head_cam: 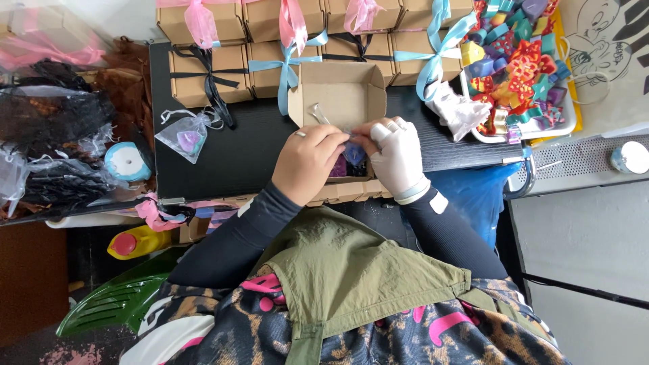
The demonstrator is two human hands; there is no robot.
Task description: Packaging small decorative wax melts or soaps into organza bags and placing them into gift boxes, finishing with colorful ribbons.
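A small see-through pouch point(353, 153) is being pinched between the bare left hand point(307, 162) and the gloved right hand point(399, 157), just over the open cardboard box point(341, 91). It is probably light, soft and slippery, best gripped at its gathered neck.

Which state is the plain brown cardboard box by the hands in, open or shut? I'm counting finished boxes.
Open: the plain brown cardboard box has its lid flap up, showing a bare inside, and no ribbon, unlike the ribbon-tied boxes behind it.
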